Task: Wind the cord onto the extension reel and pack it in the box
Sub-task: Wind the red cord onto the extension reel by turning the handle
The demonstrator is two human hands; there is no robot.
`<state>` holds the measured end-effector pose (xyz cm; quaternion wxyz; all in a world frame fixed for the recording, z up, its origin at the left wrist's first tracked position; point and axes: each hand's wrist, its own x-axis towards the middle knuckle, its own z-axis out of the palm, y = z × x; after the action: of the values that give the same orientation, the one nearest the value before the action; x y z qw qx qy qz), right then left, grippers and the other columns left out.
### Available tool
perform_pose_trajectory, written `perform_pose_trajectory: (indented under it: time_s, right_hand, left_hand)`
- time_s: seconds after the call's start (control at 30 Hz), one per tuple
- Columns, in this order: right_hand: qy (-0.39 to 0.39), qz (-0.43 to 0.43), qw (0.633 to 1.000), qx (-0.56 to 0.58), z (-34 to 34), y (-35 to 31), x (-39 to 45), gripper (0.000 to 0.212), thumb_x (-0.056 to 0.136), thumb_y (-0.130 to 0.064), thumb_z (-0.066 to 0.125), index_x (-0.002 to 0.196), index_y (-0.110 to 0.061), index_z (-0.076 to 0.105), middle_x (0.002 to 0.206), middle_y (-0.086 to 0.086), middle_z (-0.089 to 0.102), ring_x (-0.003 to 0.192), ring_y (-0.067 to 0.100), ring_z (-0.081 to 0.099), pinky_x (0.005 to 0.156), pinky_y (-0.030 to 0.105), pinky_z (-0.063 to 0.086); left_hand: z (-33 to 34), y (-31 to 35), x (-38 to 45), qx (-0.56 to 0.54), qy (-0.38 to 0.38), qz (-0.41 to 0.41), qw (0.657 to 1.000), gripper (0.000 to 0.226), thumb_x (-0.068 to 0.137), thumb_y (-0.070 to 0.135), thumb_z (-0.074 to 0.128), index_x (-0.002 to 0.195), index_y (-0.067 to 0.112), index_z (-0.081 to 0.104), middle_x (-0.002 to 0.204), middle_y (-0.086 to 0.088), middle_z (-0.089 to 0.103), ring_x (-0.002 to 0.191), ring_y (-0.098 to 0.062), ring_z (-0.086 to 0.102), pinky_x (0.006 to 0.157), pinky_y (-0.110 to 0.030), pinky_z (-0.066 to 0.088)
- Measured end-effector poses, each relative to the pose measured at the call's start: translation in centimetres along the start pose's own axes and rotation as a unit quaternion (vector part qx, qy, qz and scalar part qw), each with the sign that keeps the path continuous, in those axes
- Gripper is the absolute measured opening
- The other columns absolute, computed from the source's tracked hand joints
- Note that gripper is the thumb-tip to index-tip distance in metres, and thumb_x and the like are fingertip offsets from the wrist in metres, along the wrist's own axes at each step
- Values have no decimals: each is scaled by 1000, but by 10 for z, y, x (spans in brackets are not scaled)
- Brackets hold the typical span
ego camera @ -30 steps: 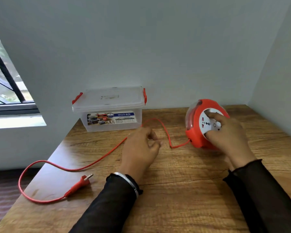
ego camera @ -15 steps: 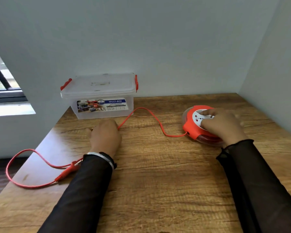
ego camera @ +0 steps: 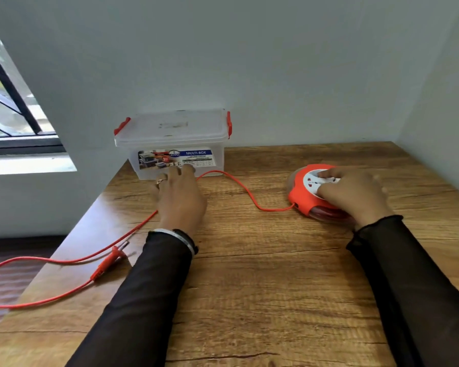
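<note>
Wooden tabletop (ego camera: 263,287) carried everything, with the lidded clear box (ego camera: 175,144) standing at its back against the wall, red clips down and not yet opened. Since a second before, the reel (ego camera: 306,197) had gone from standing on edge to lying flat, socket face up, toward the right side of the tabletop, well apart from the box. Right hand (ego camera: 355,194) lay over that face with fingers spread and pressing, a flat grip rather than a closed one. Left hand (ego camera: 180,197) had moved away from the reel and out toward the box, fingers stretched forward over the cord (ego camera: 249,197), its tips just short of the box label; whether it pinched the cord underneath I could not tell. Cord ran slack from the reel's rim, passed under that hand, and looped off the left edge before coming back to the plug (ego camera: 109,263), which lay near the left forearm. Judging by so much cord out, winding had barely begun, and laying the reel flat looked like preparation for turning it.
</note>
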<state>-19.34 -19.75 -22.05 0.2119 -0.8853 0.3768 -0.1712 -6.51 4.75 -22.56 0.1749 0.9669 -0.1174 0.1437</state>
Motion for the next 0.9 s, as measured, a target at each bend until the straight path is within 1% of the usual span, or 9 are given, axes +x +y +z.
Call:
perform_pose_trajectory:
  time_s: [0.17, 0.23, 0.3, 0.37, 0.43, 0.57, 0.7, 0.83, 0.9]
  right_hand:
    - [13, -15, 1000, 15, 7, -9, -4, 45, 72, -42, 66, 117, -40, 63, 128, 4, 59, 121, 33, 45, 98, 41, 37]
    - [12, -27, 998, 47, 9, -11, -6, 49, 69, -42, 67, 118, -37, 62, 125, 4, 61, 119, 33, 49, 98, 45, 41]
    - [17, -36, 995, 93, 9, -16, -9, 54, 67, -41, 69, 121, -34, 60, 123, 4, 62, 116, 33, 51, 96, 46, 44]
    - [47, -53, 988, 139, 10, -23, -12, 56, 67, -40, 68, 122, -32, 58, 121, 6, 62, 114, 32, 53, 93, 44, 46]
    - [80, -76, 977, 183, 11, -32, -17, 59, 69, -41, 67, 126, -32, 54, 120, 8, 60, 111, 31, 54, 91, 43, 47]
    - [89, -94, 943, 306, 17, -46, -29, 57, 74, -38, 66, 127, -35, 46, 115, 7, 59, 100, 25, 58, 72, 31, 49]
    - [17, -62, 896, 440, 18, -51, -35, 47, 82, -33, 66, 118, -31, 36, 111, 3, 62, 87, 11, 65, 53, 16, 48]
    - [51, -135, 927, 345, 13, -48, -34, 41, 82, -45, 66, 113, -28, 44, 86, -7, 59, 73, -2, 59, 52, 8, 42]
    - [90, -215, 937, 261, 8, -44, -32, 33, 84, -36, 67, 110, -25, 50, 91, -6, 57, 79, 0, 55, 61, 6, 40]
  left_hand:
    - [9, 23, -17, -171, 16, 156, 973, 15, 84, 17, 57, 98, 21, 60, 96, 0, 63, 91, -15, 60, 80, -33, 47]
    - [10, 39, -30, -304, -68, 179, 933, 10, 83, 24, 67, 75, 27, 60, 71, 5, 64, 63, 0, 57, 59, -22, 44]
    - [16, 56, -48, -396, -201, 155, 883, 21, 83, 31, 70, 66, 23, 61, 58, 4, 64, 45, -3, 55, 43, -22, 43]
    - [23, 71, -63, -451, -345, 95, 818, 24, 87, 35, 66, 71, 19, 61, 57, 3, 67, 40, -9, 58, 40, -21, 47]
    - [28, 81, -71, -508, -382, 49, 771, 20, 89, 34, 63, 79, 18, 59, 66, -1, 67, 42, -10, 61, 41, -23, 50]
    - [30, 80, -66, -640, -238, 65, 728, 18, 83, 21, 73, 95, 27, 61, 92, -3, 71, 74, -15, 71, 59, -32, 59]
    - [31, 73, -58, -618, -124, 127, 766, 21, 82, 18, 73, 98, 29, 65, 94, 0, 74, 85, -17, 72, 73, -36, 58]
    - [28, 61, -43, -600, -79, 148, 782, 22, 86, 26, 66, 105, 36, 62, 91, 7, 73, 81, -13, 70, 73, -34, 59]
    - [23, 51, -33, -585, -62, 154, 794, 22, 90, 34, 58, 110, 42, 56, 96, 13, 71, 84, -8, 69, 70, -27, 58]
